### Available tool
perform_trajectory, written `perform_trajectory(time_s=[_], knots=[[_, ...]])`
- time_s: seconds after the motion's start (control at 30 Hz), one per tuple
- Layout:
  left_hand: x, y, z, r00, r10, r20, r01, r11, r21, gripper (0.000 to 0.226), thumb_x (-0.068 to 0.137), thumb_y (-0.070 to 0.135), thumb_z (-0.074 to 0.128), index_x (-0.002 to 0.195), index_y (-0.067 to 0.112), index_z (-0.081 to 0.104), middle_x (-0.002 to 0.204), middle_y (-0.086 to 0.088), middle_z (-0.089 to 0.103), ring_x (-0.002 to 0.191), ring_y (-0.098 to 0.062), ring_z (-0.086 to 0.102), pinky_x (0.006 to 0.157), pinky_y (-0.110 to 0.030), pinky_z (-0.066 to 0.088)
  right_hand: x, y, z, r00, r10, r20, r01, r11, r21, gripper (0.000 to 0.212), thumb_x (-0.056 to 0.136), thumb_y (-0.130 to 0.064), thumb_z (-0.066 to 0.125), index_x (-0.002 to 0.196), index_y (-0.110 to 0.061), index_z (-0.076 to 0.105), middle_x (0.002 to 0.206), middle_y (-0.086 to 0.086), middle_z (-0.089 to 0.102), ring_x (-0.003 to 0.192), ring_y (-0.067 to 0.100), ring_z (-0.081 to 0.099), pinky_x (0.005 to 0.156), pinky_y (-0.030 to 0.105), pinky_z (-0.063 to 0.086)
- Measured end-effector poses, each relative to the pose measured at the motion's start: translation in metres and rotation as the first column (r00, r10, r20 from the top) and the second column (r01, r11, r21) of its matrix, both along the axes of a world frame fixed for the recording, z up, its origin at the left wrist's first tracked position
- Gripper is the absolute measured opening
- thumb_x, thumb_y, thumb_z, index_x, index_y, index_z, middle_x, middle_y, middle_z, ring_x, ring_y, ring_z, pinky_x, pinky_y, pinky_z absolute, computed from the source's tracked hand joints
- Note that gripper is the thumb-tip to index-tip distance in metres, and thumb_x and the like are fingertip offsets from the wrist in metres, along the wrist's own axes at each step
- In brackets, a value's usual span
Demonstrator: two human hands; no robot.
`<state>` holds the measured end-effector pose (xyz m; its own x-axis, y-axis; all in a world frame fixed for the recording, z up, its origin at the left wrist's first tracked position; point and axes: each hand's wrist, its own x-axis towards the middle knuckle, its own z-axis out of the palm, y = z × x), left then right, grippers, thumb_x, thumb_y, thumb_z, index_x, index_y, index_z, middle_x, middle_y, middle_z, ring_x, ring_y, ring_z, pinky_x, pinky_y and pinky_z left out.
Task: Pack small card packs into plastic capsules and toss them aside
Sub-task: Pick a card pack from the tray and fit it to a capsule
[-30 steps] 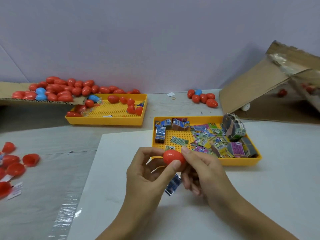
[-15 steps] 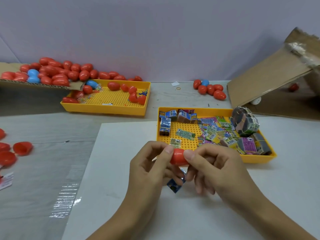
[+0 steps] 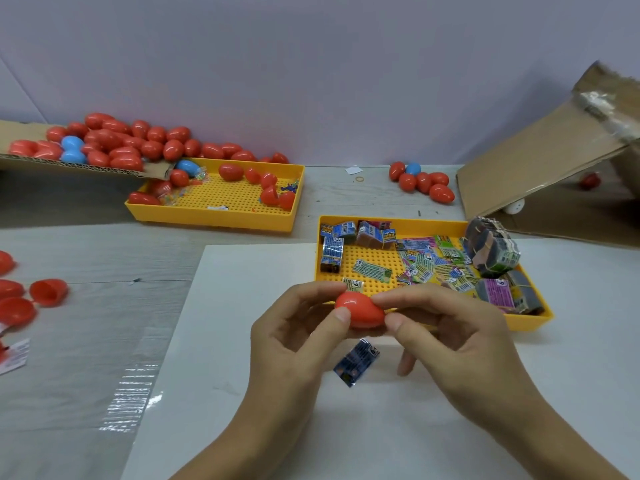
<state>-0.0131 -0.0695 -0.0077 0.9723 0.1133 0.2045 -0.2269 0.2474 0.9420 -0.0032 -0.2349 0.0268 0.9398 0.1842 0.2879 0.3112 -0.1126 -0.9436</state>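
Note:
A red egg-shaped capsule [image 3: 362,311] is held between both hands above the white board. My left hand [image 3: 294,337] pinches its left end with thumb and fingers. My right hand [image 3: 446,337] pinches its right end the same way. Below the capsule a small dark blue card pack [image 3: 356,362] sticks out between my hands; which fingers hold it is hidden. Just beyond my hands stands a yellow tray [image 3: 526,322] full of colourful card packs [image 3: 429,263].
A second yellow tray [image 3: 214,216] with red capsules sits far left, under a cardboard flap heaped with red and blue capsules [image 3: 114,142]. Open red capsule halves [image 3: 46,292] lie at the left edge. A small capsule pile [image 3: 420,181] and a cardboard box [image 3: 540,161] stand far right.
The camera has tipped down and to the left. The capsule has turned lengthwise between my two hands, and my fingers have closed in on both its ends.

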Motion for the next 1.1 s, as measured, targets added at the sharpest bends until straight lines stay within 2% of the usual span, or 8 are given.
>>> perform_trajectory(time_s=[0.23, 0.43, 0.53, 0.7, 0.9, 0.97, 1.03, 1.1], knots=[[0.0, -0.001, 0.001, 0.998, -0.027, 0.052, 0.027, 1.0, 0.011, 0.029, 0.074, 0.02, 0.071, 0.102, 0.022, 0.073, 0.11, -0.009, 0.073, 0.106, -0.03, 0.069, 0.085, -0.033, 0.057, 0.001, 0.001, -0.003, 0.998, -0.04, 0.049, 0.04, 0.999, 0.007, 0.018, 0.075, -0.024, 0.076, 0.092, -0.029, 0.076, 0.101, -0.01, 0.075, 0.093, 0.017, 0.072, 0.059, 0.025, 0.058], [0.0, -0.001, 0.004, 0.996, 0.009, 0.086, -0.009, 1.0, 0.008, 0.026, 0.074, 0.021, 0.076, 0.1, 0.021, 0.072, 0.105, -0.008, 0.075, 0.103, -0.028, 0.071, 0.082, -0.026, 0.057, 0.004, -0.003, -0.006, 1.0, 0.012, 0.0, -0.012, 0.999, 0.032, 0.023, 0.075, -0.024, 0.081, 0.096, -0.028, 0.074, 0.096, -0.005, 0.074, 0.086, 0.019, 0.071, 0.054, 0.026, 0.057], [0.003, 0.004, 0.005, 0.989, 0.094, 0.116, -0.092, 0.996, -0.021, 0.025, 0.074, 0.019, 0.075, 0.099, 0.022, 0.073, 0.103, -0.011, 0.074, 0.1, -0.027, 0.072, 0.081, -0.027, 0.058, 0.009, -0.013, -0.007, 0.998, 0.064, 0.015, -0.058, 0.965, -0.256, 0.023, 0.076, -0.035, 0.081, 0.098, -0.033, 0.073, 0.073, -0.007, 0.066, 0.06, 0.009, 0.059, 0.051, 0.02, 0.045], [0.008, 0.014, 0.005, 0.975, 0.185, 0.123, -0.183, 0.983, -0.031, 0.021, 0.076, 0.02, 0.072, 0.097, 0.023, 0.075, 0.11, -0.017, 0.067, 0.103, -0.031, 0.071, 0.081, -0.032, 0.06, 0.011, -0.013, -0.013, 0.973, 0.208, -0.096, -0.203, 0.588, -0.783, 0.046, 0.074, -0.068, 0.062, 0.119, -0.057, 0.061, 0.072, -0.021, 0.062, 0.069, 0.003, 0.056, 0.062, 0.029, 0.047], [0.008, 0.012, 0.004, 0.979, 0.151, 0.137, -0.159, 0.986, 0.053, 0.021, 0.081, -0.001, 0.062, 0.085, 0.018, 0.071, 0.1, 0.0, 0.069, 0.091, -0.026, 0.073, 0.072, -0.032, 0.06, 0.008, -0.009, -0.012, 0.979, 0.198, -0.044, -0.185, 0.784, -0.592, 0.013, 0.083, -0.042, 0.075, 0.09, -0.032, 0.08, 0.055, -0.005, 0.058, 0.05, 0.01, 0.044, 0.048, 0.026, 0.034], [0.006, 0.012, 0.006, 0.98, 0.13, 0.151, -0.148, 0.983, 0.112, 0.02, 0.084, 0.0, 0.058, 0.086, 0.013, 0.073, 0.102, -0.004, 0.069, 0.085, -0.024, 0.072, 0.07, -0.033, 0.06, 0.007, -0.01, -0.004, 0.95, 0.189, -0.247, -0.239, 0.952, -0.19, 0.018, 0.079, -0.039, 0.08, 0.083, -0.021, 0.08, 0.047, -0.007, 0.04, 0.044, 0.008, 0.029, 0.044, 0.02, 0.024], [0.004, 0.011, 0.008, 0.981, 0.087, 0.174, -0.12, 0.975, 0.188, 0.018, 0.088, 0.007, 0.059, 0.088, 0.012, 0.076, 0.103, -0.002, 0.067, 0.088, -0.027, 0.07, 0.068, -0.028, 0.058, 0.009, -0.011, 0.004, 0.828, 0.273, -0.489, -0.194, 0.959, 0.207, 0.027, 0.072, -0.036, 0.081, 0.08, -0.01, 0.077, 0.045, -0.006, 0.028, 0.04, 0.009, 0.019, 0.04, 0.016, 0.021], [0.0, 0.007, 0.01, 0.982, 0.021, 0.19, -0.069, 0.967, 0.247, 0.02, 0.089, 0.019, 0.058, 0.094, 0.014, 0.077, 0.104, 0.002, 0.065, 0.092, -0.028, 0.068, 0.07, -0.021, 0.055, 0.009, -0.01, 0.008, 0.734, 0.339, -0.589, -0.179, 0.933, 0.313, 0.028, 0.069, -0.037, 0.08, 0.075, -0.011, 0.073, 0.046, -0.006, 0.02, 0.039, 0.008, 0.015, 0.038, 0.014, 0.02]])
